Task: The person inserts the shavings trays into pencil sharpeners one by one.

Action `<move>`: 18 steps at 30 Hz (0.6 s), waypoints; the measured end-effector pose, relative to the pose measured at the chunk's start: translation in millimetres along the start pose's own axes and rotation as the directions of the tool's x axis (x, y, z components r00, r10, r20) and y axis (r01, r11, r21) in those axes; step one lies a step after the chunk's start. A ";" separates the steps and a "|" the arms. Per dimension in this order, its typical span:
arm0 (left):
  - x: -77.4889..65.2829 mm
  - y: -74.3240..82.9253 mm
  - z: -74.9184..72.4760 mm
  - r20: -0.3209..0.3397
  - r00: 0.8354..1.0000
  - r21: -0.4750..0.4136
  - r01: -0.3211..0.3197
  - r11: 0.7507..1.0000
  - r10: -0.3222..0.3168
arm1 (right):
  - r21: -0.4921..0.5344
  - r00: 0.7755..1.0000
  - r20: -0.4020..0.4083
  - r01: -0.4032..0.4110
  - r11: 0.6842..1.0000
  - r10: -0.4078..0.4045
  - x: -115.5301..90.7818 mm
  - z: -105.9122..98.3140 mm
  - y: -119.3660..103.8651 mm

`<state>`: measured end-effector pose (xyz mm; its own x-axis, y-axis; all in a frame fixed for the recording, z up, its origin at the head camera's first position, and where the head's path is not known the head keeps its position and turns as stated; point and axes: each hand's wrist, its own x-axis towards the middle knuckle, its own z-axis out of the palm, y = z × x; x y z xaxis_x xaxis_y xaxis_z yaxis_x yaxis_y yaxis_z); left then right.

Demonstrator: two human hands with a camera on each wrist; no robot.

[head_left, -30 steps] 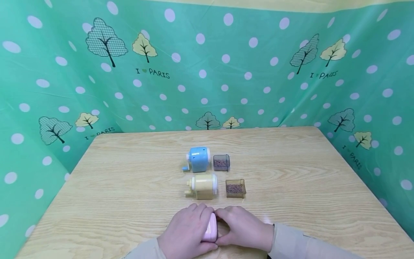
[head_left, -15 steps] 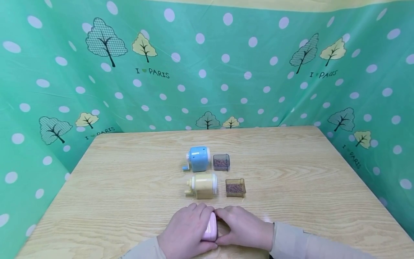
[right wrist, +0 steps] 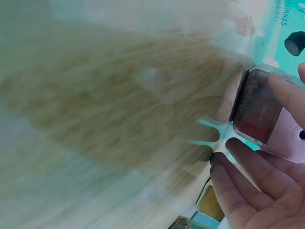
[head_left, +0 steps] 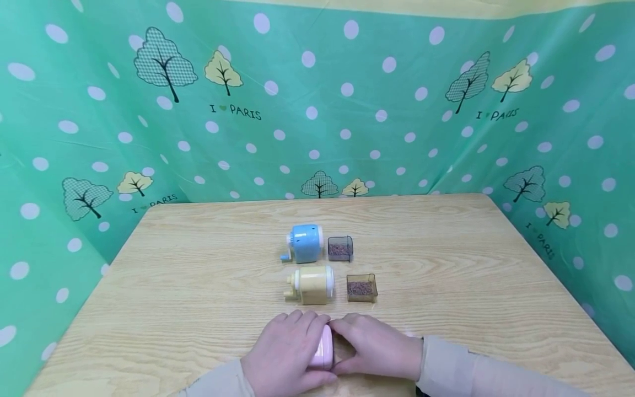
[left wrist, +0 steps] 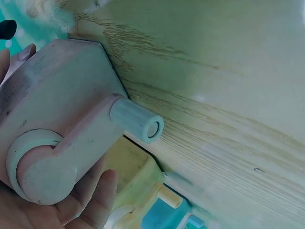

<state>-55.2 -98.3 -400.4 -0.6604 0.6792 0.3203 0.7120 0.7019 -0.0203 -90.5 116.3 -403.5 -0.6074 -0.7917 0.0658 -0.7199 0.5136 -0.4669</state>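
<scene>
My left hand [head_left: 285, 353] grips a pink crank pencil sharpener [head_left: 324, 351] near the table's front edge, covering most of it. In the left wrist view its crank handle [left wrist: 138, 120] sticks out, and fingertips wrap its underside. My right hand [head_left: 374, 348] is at the sharpener's right end, forefinger at the far corner and thumb at the near one. Close up in the right wrist view, thumb and fingers pinch the see-through shavings drawer [right wrist: 257, 107], which has dark contents and sits at the pink body's end.
Beyond the hands lie a yellow sharpener [head_left: 313, 285] and a blue sharpener [head_left: 305, 243], both with cranks pointing left. Right of them rest a brownish drawer [head_left: 361, 288] and a grey drawer [head_left: 340, 249], each holding dark shavings. A green patterned cloth [head_left: 317, 149] surrounds the wooden table [head_left: 188, 275].
</scene>
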 end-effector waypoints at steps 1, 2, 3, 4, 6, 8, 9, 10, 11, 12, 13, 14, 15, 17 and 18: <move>0.1 0.0 -0.4 0.001 1.000 0.003 -0.001 1.000 0.001 | 0.001 1.000 -0.001 0.001 1.000 -0.001 -0.4 -0.6 0.4; 0.2 -0.2 -0.9 0.002 1.000 0.006 -0.001 1.000 0.001 | 0.002 1.000 -0.007 0.005 1.000 -0.005 -0.8 -1.1 0.9; 0.5 -0.3 -1.4 0.002 1.000 0.009 -0.001 1.000 0.001 | -0.001 1.000 -0.011 0.010 1.000 -0.010 -1.1 -1.7 1.5; 0.8 -0.6 -1.9 0.003 1.000 0.013 -0.001 1.000 0.001 | 0.000 1.000 -0.014 0.012 1.000 -0.012 -1.5 -2.3 2.1; 1.3 -0.8 -3.0 0.004 1.000 0.018 -0.002 1.000 0.002 | 0.004 1.000 -0.017 0.014 1.000 -0.014 -2.0 -3.8 3.5; 1.7 -1.1 -4.1 0.011 1.000 0.019 -0.003 1.000 0.002 | -0.003 1.000 -0.018 0.006 1.000 -0.006 -2.2 -5.7 4.6; 2.0 -1.2 -4.7 0.017 1.000 0.020 -0.003 1.000 0.003 | -0.008 1.000 -0.012 -0.005 1.000 0.005 -2.2 -6.9 5.0; 2.1 -1.3 -5.2 0.022 1.000 0.020 -0.004 1.000 0.003 | -0.010 1.000 -0.009 -0.015 1.000 0.015 -2.1 -8.3 5.2; 2.3 -1.4 -5.8 0.027 1.000 0.020 -0.005 1.000 0.004 | -0.017 1.000 -0.007 -0.024 1.000 0.024 -2.0 -9.7 5.3; 2.3 -1.5 -6.5 0.032 0.999 0.021 -0.006 1.000 0.005 | -0.024 0.999 -0.004 -0.034 0.999 0.034 -2.0 -11.3 5.2; 2.6 -1.8 -7.2 0.038 0.999 0.022 -0.006 1.000 0.005 | -0.032 0.999 -0.003 -0.044 0.999 0.044 -1.7 -13.3 5.0; 2.9 -2.1 -7.8 0.040 0.999 0.027 -0.007 1.000 0.006 | -0.037 0.999 -0.002 -0.052 0.998 0.052 -1.7 -15.2 5.0; 3.1 -2.3 -8.6 0.041 0.999 0.030 -0.008 1.000 0.006 | -0.041 0.998 0.001 -0.062 0.997 0.062 -1.5 -17.3 4.8; 4.0 -2.9 -10.4 0.043 0.999 0.038 -0.005 0.999 0.003 | -0.050 0.998 -0.001 -0.070 0.996 0.070 -1.4 -21.5 4.9; 4.6 -3.2 -11.4 0.045 0.999 0.041 -0.002 0.999 0.000 | -0.054 0.997 -0.003 -0.072 0.996 0.072 -1.3 -23.7 5.1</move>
<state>-57.8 -99.8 -388.1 -0.6707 0.6881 0.2769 0.7026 0.7090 -0.0599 -101.4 127.8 -385.1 -0.6582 -0.7520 0.0346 -0.6916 0.5859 -0.4223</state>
